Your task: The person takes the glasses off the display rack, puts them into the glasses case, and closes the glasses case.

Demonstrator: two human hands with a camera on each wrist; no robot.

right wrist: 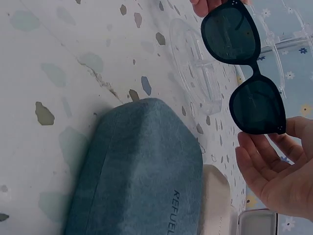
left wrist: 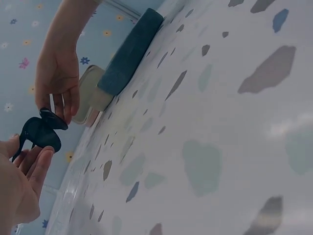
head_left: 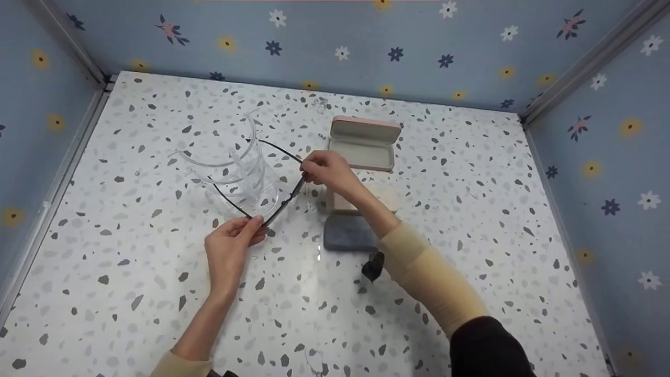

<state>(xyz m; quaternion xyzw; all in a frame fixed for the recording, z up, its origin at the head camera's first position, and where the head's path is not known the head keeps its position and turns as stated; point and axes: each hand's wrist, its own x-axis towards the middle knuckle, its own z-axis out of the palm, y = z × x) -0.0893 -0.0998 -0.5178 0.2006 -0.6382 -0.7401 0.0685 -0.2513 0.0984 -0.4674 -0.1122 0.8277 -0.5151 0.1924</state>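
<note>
Both hands hold a pair of dark sunglasses by the two ends of the frame, its temples spread and pointing away. The left hand pinches the near end, thumb on top. At the far end, the right hand grips the hinge corner between thumb and fingers. Behind the sunglasses, overlapping them in the head view, stands a clear plastic display rack with several curved arms. In the right wrist view, the dark lenses face the camera and the right hand's fingers lie at the lower corner.
Right of the rack, an open pink case with a pale lining lies at the back. Nearer are a closed beige case, partly hidden by the right forearm, and a closed blue-grey case. A small black object shows beside the right sleeve. Flowered panels border the table.
</note>
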